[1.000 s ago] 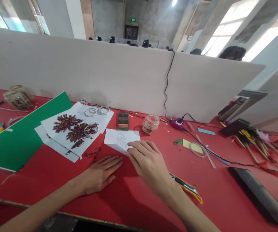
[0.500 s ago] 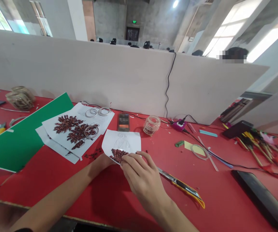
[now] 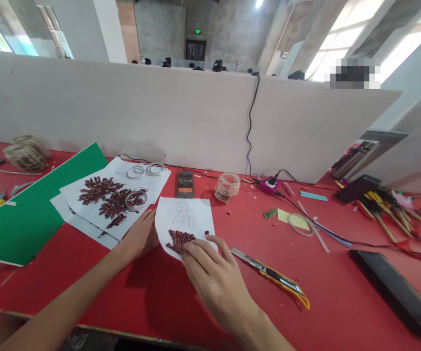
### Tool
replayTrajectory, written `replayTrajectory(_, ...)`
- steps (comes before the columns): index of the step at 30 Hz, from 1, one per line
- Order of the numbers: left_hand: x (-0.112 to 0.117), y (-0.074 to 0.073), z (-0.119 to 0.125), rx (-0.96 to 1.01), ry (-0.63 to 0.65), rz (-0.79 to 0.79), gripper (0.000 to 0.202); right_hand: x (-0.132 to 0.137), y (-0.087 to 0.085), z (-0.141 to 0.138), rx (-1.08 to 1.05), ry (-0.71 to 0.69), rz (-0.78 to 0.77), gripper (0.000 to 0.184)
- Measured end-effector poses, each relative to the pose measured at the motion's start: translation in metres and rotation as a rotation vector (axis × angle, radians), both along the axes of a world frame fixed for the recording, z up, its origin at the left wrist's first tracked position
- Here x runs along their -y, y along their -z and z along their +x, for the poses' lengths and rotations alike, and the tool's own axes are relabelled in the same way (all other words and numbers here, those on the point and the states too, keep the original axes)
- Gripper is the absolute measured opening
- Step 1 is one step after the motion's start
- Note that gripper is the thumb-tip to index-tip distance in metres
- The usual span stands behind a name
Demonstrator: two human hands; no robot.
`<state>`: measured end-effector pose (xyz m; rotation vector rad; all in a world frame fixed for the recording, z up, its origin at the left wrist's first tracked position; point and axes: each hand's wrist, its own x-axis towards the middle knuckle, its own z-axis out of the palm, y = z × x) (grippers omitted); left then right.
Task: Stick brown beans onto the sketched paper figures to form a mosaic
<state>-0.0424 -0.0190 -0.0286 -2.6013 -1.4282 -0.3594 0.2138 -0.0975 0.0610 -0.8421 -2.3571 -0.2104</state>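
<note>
My right hand (image 3: 212,273) is closed on the lower right edge of a sheet of drawing paper (image 3: 203,212). The sheet has a pencil sketch of a figure, with a patch of dark red-brown seeds (image 3: 181,240) covering its lower part. My fingertips lie over the right side of the seeds. One lone seed (image 3: 207,232) sits near my index finger. My left hand (image 3: 142,236) lies flat, fingers stretched, just left of that sheet and beside other papers. Loose seeds seen there before are hidden now.
Papers with seed-covered leaf shapes (image 3: 111,200) and clear tape rolls (image 3: 155,168) lie left, by a green board (image 3: 49,204). A phone (image 3: 185,184) and a jar (image 3: 228,187) stand behind. A yellow utility knife (image 3: 274,278), blade showing, and a black case (image 3: 393,292) are right.
My left hand has moved left and away from under the paper's lower edge, onto the table over the loose seeds. My right hand stays on the paper. The view has shifted slightly.
</note>
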Motion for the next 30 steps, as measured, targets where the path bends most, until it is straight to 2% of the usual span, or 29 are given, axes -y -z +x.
replayTrajectory(3, 0.019, 0.009, -0.017, -0.109, -0.072, -0.01, 0.059, 0.009, 0.02, -0.003, 0.022, -0.04, -0.008, 0.02)
replayTrajectory(7, 0.04, 0.021, -0.032, -0.105, -0.141, 0.036, 0.056, 0.023, 0.047, -0.013, 0.054, -0.08, -0.03, 0.019)
replayTrajectory(9, 0.046, 0.024, -0.035, -0.078, -0.154, 0.044, 0.056, 0.027, 0.052, -0.013, 0.04, -0.098, -0.081, 0.017)
replayTrajectory(11, 0.048, 0.026, -0.035, -0.05, -0.155, 0.047, 0.056, 0.025, 0.051, -0.001, 0.033, -0.092, -0.208, 0.011)
replayTrajectory(13, 0.048, 0.026, -0.035, -0.018, -0.146, 0.046, 0.055, 0.018, 0.049, 0.026, -0.009, 0.015, -0.265, 0.016)
replayTrajectory(15, 0.046, 0.026, -0.034, 0.024, -0.126, 0.043, 0.053, 0.011, 0.051, 0.067, -0.014, 0.243, -0.253, 0.025)
replayTrajectory(17, 0.043, 0.026, -0.033, 0.06, -0.099, 0.033, 0.052, 0.009, 0.058, 0.109, 0.018, 0.46, -0.249, 0.031)
replayTrajectory(20, 0.038, 0.025, -0.029, 0.06, -0.079, 0.029, 0.051, 0.016, 0.071, 0.155, 0.092, 0.632, -0.325, 0.035)
replayTrajectory(24, 0.035, 0.017, -0.02, 0.038, -0.16, 0.07, 0.053, 0.015, 0.077, 0.173, 0.091, 0.669, -0.423, 0.033)
replayTrajectory(27, 0.035, 0.012, -0.017, 0.053, -0.24, 0.086, 0.053, 0.005, 0.076, 0.172, 0.106, 0.772, -0.416, 0.034)
replayTrajectory(30, 0.039, 0.011, -0.021, 0.053, -0.215, 0.056, 0.052, -0.004, 0.072, 0.163, 0.152, 0.853, -0.353, 0.035)
